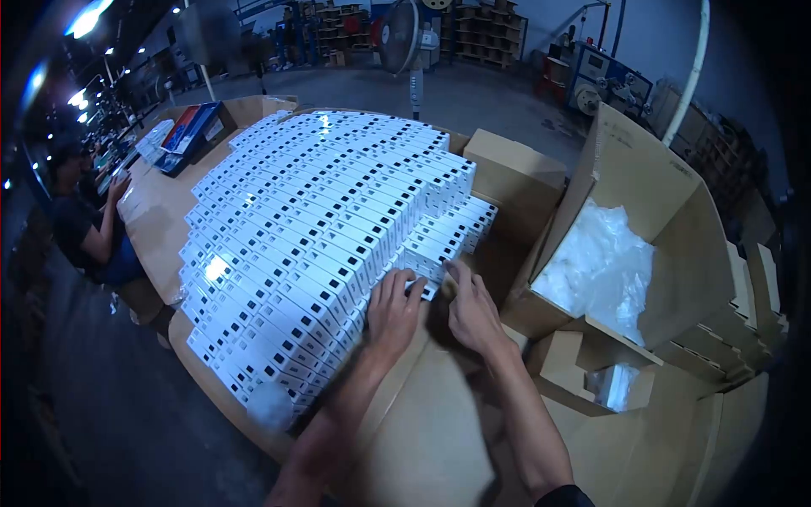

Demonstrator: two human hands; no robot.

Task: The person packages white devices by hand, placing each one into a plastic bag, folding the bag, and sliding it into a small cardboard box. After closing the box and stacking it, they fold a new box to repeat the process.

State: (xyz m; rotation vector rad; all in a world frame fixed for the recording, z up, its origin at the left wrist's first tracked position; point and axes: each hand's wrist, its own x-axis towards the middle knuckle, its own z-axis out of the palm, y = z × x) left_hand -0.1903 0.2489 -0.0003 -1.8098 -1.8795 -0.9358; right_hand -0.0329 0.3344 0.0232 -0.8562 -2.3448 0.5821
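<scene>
A large stack of slim white boxes (pixel 312 211) with small black squares on them fills the middle of the table. At the stack's near right side, a lower step of the same boxes (pixel 448 232) sticks out. My left hand (pixel 394 311) lies against this corner, its fingers bent over a white box (pixel 422 264). Facing it, my right hand (pixel 475 311) has its fingers curled in at the right end of that box. My fingers partly hide the box, and the right fingertips' exact contact is hard to see.
An open carton (pixel 667 203) with clear plastic bags (pixel 600 262) stands at the right. Below it, a small cardboard box (pixel 557 367) holds a plastic-wrapped item. A blue tray (pixel 187 139) lies at the far left, near another person (pixel 89 220). A fan (pixel 401 38) stands behind the table.
</scene>
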